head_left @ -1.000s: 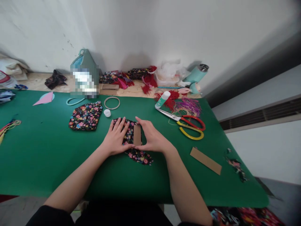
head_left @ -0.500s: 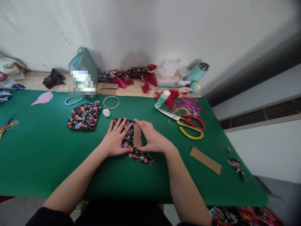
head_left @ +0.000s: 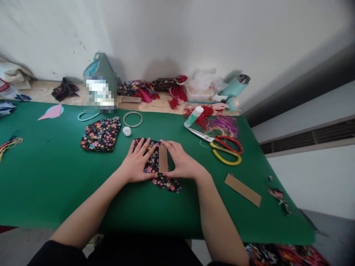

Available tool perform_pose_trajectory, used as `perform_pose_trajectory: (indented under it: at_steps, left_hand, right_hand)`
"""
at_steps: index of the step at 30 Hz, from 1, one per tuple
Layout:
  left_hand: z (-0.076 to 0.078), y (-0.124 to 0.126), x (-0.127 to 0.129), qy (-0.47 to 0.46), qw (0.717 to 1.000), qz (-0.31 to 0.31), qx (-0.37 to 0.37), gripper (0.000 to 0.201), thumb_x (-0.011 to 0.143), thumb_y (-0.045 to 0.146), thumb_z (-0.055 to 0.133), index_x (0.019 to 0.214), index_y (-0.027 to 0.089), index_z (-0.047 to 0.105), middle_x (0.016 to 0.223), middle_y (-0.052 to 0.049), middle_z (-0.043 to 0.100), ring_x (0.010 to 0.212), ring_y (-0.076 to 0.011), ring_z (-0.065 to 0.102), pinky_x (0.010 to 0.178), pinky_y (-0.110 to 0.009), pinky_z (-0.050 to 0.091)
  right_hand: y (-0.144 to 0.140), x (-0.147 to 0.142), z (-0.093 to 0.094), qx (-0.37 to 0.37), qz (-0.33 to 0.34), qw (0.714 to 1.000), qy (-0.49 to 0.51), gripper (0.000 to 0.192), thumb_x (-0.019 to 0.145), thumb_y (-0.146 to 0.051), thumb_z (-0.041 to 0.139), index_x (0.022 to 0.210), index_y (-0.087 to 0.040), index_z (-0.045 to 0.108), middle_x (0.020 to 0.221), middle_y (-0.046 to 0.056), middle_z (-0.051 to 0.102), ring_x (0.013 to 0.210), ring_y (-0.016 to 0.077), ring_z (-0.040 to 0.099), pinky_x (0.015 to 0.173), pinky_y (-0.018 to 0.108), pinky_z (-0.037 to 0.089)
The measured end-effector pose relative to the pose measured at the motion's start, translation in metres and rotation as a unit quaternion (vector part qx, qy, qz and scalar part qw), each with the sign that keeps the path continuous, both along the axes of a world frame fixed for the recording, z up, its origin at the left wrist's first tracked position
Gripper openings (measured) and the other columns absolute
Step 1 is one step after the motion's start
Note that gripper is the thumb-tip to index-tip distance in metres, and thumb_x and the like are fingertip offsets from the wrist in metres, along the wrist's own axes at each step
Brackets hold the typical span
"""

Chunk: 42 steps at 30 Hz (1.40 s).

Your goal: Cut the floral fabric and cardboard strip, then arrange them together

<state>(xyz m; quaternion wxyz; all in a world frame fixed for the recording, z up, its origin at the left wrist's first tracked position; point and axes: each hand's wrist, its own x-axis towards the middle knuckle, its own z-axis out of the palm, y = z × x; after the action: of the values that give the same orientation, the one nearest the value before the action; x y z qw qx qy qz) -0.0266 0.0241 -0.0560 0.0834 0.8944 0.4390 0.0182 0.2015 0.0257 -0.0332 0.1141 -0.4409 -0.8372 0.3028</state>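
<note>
Fingers spread, my left hand (head_left: pixel 139 160) lies flat on a piece of black floral fabric (head_left: pixel 151 168) on the table. Across the fabric sits a small brown cardboard strip (head_left: pixel 163 159). My right hand (head_left: pixel 183 161) grips that strip, with fingertips at its far end and the thumb at its near end. Part of the fabric is hidden under both hands, and one corner sticks out below them.
A green mat (head_left: pixel 69 192) covers the table. Scissors (head_left: pixel 215 142) and a glue stick (head_left: pixel 194 116) lie to the right, near a second cardboard strip (head_left: pixel 243 190). To the left are folded floral fabric (head_left: pixel 100 135), a white cap (head_left: pixel 127 131) and a ring (head_left: pixel 132 119).
The whole view has shifted slightly. Both hands keep nearly the same pose on the fabric and the cardboard strip.
</note>
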Motion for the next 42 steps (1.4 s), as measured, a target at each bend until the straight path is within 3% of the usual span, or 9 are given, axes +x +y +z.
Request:
perform_pose_trajectory:
  at_steps: [9, 17, 24, 42]
  left_hand:
    - [0.000, 0.000, 0.000, -0.003, 1.000, -0.001, -0.004, 0.103, 0.071, 0.080, 0.047, 0.150, 0.017, 0.022, 0.158, -0.016, 0.012, 0.145, -0.0376, 0.008, 0.114, -0.057, 0.002]
    - [0.000, 0.000, 0.000, 0.001, 1.000, 0.001, -0.004, 0.104, 0.071, 0.080, 0.047, 0.150, 0.018, 0.022, 0.158, -0.016, 0.012, 0.145, -0.0372, 0.008, 0.114, -0.056, 0.001]
    - [-0.001, 0.000, 0.000, -0.004, 1.000, 0.001, 0.001, 0.104, 0.071, 0.078, 0.049, 0.150, 0.017, 0.022, 0.158, -0.016, 0.012, 0.144, -0.0375, 0.009, 0.114, -0.056, 0.001]
    - [-0.005, -0.001, 0.000, -0.011, 1.000, 0.003, 0.013, 0.107, 0.071, 0.079, 0.047, 0.151, 0.014, 0.017, 0.157, -0.017, 0.015, 0.144, -0.0373, 0.010, 0.114, -0.055, 0.000]
  right_hand:
    - [-0.001, 0.004, 0.007, -0.020, 0.007, 1.000, 0.018, 0.110, 0.068, -0.028, 0.077, 0.151, -0.028, 0.004, 0.147, 0.014, 0.031, 0.139, 0.0308, 0.027, 0.112, 0.053, 0.031]
    - [0.000, 0.003, 0.010, 0.013, -0.028, 0.999, -0.021, 0.107, 0.068, -0.029, 0.075, 0.151, -0.022, 0.008, 0.137, 0.017, 0.038, 0.131, 0.0343, 0.036, 0.107, 0.052, 0.037]
    - [0.002, 0.000, 0.005, 0.053, 0.000, 0.997, 0.054, 0.112, 0.069, -0.030, 0.075, 0.150, -0.029, -0.002, 0.144, 0.015, 0.035, 0.133, 0.0333, 0.034, 0.108, 0.054, 0.035]
    - [0.003, -0.001, -0.002, 0.062, 0.004, 0.997, 0.042, 0.111, 0.070, -0.029, 0.073, 0.151, -0.028, -0.003, 0.146, 0.014, 0.034, 0.131, 0.0333, 0.034, 0.107, 0.055, 0.035]
